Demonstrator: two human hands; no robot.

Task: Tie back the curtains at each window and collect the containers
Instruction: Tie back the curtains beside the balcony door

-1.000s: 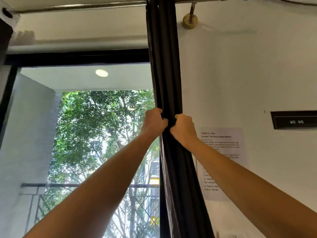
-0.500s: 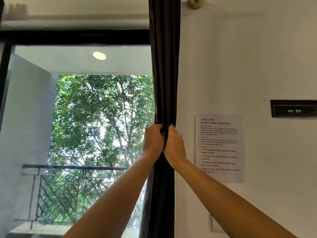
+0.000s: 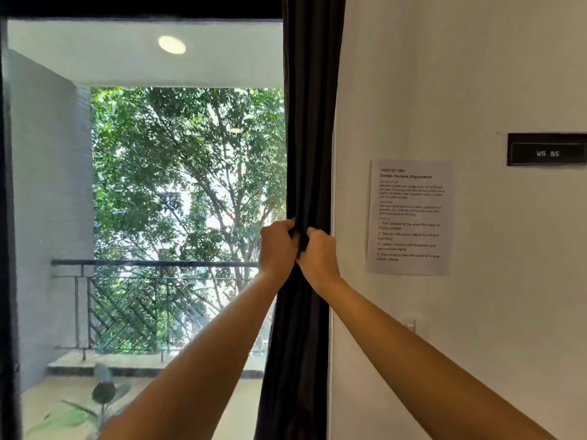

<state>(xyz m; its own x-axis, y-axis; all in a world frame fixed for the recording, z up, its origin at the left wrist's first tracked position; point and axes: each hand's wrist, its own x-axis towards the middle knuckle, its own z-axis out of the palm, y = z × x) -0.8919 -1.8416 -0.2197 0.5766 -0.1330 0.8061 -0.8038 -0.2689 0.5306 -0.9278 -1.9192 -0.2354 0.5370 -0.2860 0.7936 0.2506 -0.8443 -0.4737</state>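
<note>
Both your hands are curled tight round the gathered dark curtain point(image 3: 313, 122). The left hand point(image 3: 276, 249) grips its window-side edge and the right hand point(image 3: 319, 258) its wall-side edge, knuckles nearly touching. The curtain hangs as one narrow bunch at the right edge of the window point(image 3: 143, 185), against the white wall point(image 3: 460, 74).

No tie-back shows anywhere here, so you would probably have to free a hand to fetch one, and then the folds could spill back across the glass. A hard downward tug would load the rail above (it is out of view, so I cannot judge its fixing). The cloth looks smooth and heavy, and a slack tie may slide down it.

No worktop is in sight. The wall carries a printed sheet point(image 3: 409, 217), a black lettered plate point(image 3: 548, 149) and a small pale switch point(image 3: 411, 325) lower down. Through the glass you see a balcony railing point(image 3: 152, 265), trees and a round ceiling light point(image 3: 172, 45). A leafy plant point(image 3: 104, 392) sits low on the left. I can see no containers.
</note>
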